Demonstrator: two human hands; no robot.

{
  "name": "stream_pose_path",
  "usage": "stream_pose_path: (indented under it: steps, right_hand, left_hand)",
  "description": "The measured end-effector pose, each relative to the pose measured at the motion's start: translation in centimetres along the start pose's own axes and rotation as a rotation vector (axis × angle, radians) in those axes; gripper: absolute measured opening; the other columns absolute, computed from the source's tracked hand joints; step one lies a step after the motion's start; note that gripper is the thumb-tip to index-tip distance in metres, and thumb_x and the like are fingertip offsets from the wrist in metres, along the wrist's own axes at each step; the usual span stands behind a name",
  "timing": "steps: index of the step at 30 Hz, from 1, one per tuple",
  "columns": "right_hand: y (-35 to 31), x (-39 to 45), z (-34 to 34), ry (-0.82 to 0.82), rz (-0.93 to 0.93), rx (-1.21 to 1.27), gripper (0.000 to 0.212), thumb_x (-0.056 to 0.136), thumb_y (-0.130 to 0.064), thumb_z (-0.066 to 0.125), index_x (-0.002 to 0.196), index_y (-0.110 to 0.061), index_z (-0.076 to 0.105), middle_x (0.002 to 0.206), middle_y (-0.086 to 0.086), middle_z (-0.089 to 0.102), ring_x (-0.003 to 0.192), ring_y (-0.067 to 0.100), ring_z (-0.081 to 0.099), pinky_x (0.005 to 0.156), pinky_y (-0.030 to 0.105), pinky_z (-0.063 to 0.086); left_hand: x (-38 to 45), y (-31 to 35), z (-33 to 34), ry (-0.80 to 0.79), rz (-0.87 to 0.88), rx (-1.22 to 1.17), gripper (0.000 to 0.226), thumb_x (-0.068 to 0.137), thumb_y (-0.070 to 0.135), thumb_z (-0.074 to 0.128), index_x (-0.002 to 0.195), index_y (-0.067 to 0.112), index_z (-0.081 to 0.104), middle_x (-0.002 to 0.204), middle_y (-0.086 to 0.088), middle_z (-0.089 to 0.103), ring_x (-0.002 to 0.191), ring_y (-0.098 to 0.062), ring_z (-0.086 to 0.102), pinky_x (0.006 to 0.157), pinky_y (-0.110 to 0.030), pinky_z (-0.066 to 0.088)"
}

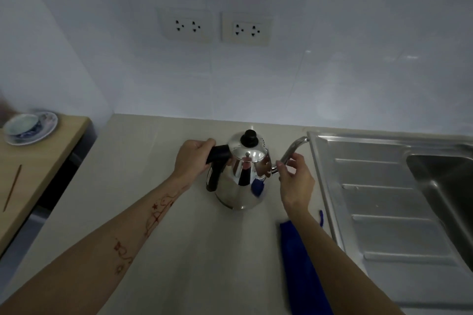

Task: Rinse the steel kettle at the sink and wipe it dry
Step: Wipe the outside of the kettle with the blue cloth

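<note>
**Currently: kettle gripped on the counter, not yet at the sink**

Obs. 1: steel kettle (pixel 242 176) stands upright on the pale countertop (pixel 163 225), just left of the sink (pixel 384 202) drainboard. Lid with black knob (pixel 250 137) is seated.

Obs. 2: left hand (pixel 195 158) is wrapped closed around the black handle (pixel 216 161). Right hand (pixel 294 181) pinches the gooseneck spout (pixel 290 152) between thumb and fingertips, remaining fingers loosely curled.

Obs. 3: blue cloth (pixel 302 268) lies on the counter near the front edge, partly under the right forearm. No tap is visible in frame.

Judgement: the step in hand looks like lifting the kettle across to the basin. Carry the weight through the handle; use the spout pinch only to steady, since the thin neck gives poor leverage. Keep the body level so the lid stays put, and clear the raised sink rim before lowering. Leave the cloth dry on the counter for the wipe.
</note>
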State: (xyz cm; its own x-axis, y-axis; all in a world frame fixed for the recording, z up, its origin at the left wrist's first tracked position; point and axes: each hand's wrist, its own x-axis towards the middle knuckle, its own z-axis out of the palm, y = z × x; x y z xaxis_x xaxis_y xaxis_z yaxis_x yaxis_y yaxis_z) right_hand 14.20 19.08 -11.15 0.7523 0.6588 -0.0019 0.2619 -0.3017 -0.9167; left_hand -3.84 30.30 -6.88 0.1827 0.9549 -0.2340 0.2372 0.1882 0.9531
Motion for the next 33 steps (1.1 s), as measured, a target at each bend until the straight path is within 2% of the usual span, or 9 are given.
stream_pose_path:
  steps: [2, 4, 10, 15, 20, 24, 27, 30, 33]
  right_hand:
    - [0.2, 2.4, 2.0, 0.026, 0.012, -0.020, 0.007, 0.094, -0.020, 0.061, 0.098, -0.024, 0.057, 0.095, -0.005, 0.062, 0.089, 0.021, 0.066, 0.079, 0.047, 0.058]
    - [0.2, 4.4, 3.9, 0.044, 0.023, -0.022, 0.007, 0.094, -0.020, 0.060, 0.092, -0.023, 0.056, 0.089, -0.006, 0.062, 0.085, 0.024, 0.066, 0.077, 0.050, 0.057]
    - [-0.2, 9.0, 7.9, 0.122, -0.005, -0.049, 0.007, 0.095, -0.015, 0.057, 0.091, -0.010, 0.058, 0.091, 0.005, 0.067, 0.084, 0.025, 0.063, 0.075, 0.035, 0.048]
    - [-0.3, 11.3, 9.7, 0.175, 0.005, -0.059, 0.006, 0.095, -0.013, 0.056, 0.092, -0.008, 0.056, 0.090, 0.003, 0.065, 0.084, 0.022, 0.061, 0.078, 0.038, 0.048]
    - [0.1, 12.5, 10.2, 0.187, -0.025, -0.089, 0.004, 0.095, -0.010, 0.056, 0.092, -0.008, 0.055, 0.092, 0.004, 0.065, 0.082, 0.021, 0.057, 0.072, 0.033, 0.042]
    - [0.5, 12.9, 10.4, 0.187, -0.027, -0.091, 0.004, 0.096, -0.012, 0.055, 0.093, -0.008, 0.055, 0.091, 0.002, 0.065, 0.084, 0.022, 0.060, 0.075, 0.037, 0.048]
    - [0.6, 13.0, 10.3, 0.181, -0.023, -0.108, 0.006, 0.097, -0.014, 0.055, 0.099, -0.008, 0.055, 0.091, 0.000, 0.062, 0.086, 0.022, 0.060, 0.073, 0.033, 0.043]
    - [0.4, 12.8, 10.3, 0.171, -0.011, -0.099, 0.011, 0.097, -0.016, 0.055, 0.105, -0.008, 0.055, 0.096, 0.003, 0.064, 0.088, 0.023, 0.060, 0.074, 0.031, 0.042]
    - [0.2, 12.4, 10.1, 0.148, 0.032, -0.053, 0.022, 0.097, -0.021, 0.056, 0.114, -0.008, 0.055, 0.108, 0.006, 0.065, 0.094, 0.022, 0.059, 0.079, 0.030, 0.041]
  left_hand:
    - [2.0, 0.4, 0.0, -0.014, 0.029, 0.016, 0.042, 0.093, 0.015, 0.058, 0.051, 0.008, 0.055, 0.040, 0.004, 0.046, 0.035, -0.004, 0.048, 0.035, -0.012, 0.034]
    - [4.3, 0.4, -0.1, -0.014, 0.062, 0.037, 0.040, 0.094, 0.015, 0.057, 0.054, 0.006, 0.056, 0.040, 0.001, 0.045, 0.031, -0.004, 0.045, 0.033, -0.014, 0.032]
    - [11.2, 0.2, -0.3, 0.063, 0.138, 0.108, 0.040, 0.092, 0.023, 0.055, 0.055, 0.008, 0.060, 0.041, -0.005, 0.053, 0.033, -0.012, 0.044, 0.038, -0.019, 0.037]
    - [14.8, 0.1, 0.5, 0.085, 0.174, 0.164, 0.039, 0.094, 0.025, 0.051, 0.063, 0.005, 0.064, 0.053, -0.011, 0.059, 0.037, -0.008, 0.050, 0.042, -0.016, 0.044]
    - [16.5, -0.6, 1.0, 0.080, 0.184, 0.159, 0.040, 0.096, 0.025, 0.050, 0.064, 0.005, 0.063, 0.054, -0.011, 0.060, 0.034, -0.002, 0.051, 0.043, -0.013, 0.046]
    - [17.0, -0.6, 1.2, 0.087, 0.201, 0.168, 0.040, 0.096, 0.026, 0.050, 0.066, 0.005, 0.065, 0.055, -0.011, 0.061, 0.035, -0.002, 0.051, 0.044, -0.013, 0.046]
    - [16.9, -0.8, 1.3, 0.111, 0.226, 0.193, 0.043, 0.097, 0.029, 0.048, 0.065, 0.005, 0.065, 0.056, -0.010, 0.061, 0.037, -0.002, 0.051, 0.046, -0.011, 0.045]
    - [16.8, -1.0, 1.4, 0.131, 0.233, 0.209, 0.047, 0.100, 0.033, 0.045, 0.066, 0.007, 0.062, 0.062, -0.009, 0.063, 0.050, -0.007, 0.057, 0.047, -0.006, 0.041]
    - [16.4, -0.9, 1.5, 0.140, 0.245, 0.266, 0.053, 0.103, 0.041, 0.035, 0.084, 0.005, 0.068, 0.070, -0.003, 0.060, 0.060, -0.008, 0.052, 0.053, -0.013, 0.039]
